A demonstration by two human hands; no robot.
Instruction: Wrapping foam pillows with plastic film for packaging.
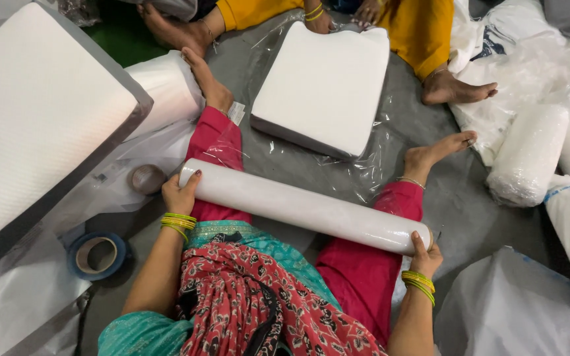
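I sit on the floor [470,217] with the tightly rolled white pillow [305,206] lying across my thighs. My left hand [179,193] cups one end, fingers curled shut around it; my right hand [425,256] clasps the other end the same way. It looks fully rolled but not yet bagged or taped, I judge. The blue tape roll [98,256] lies on the floor by my left elbow, untouched. Ahead, another person's hands rest at a flat white pillow [324,86] on clear plastic.
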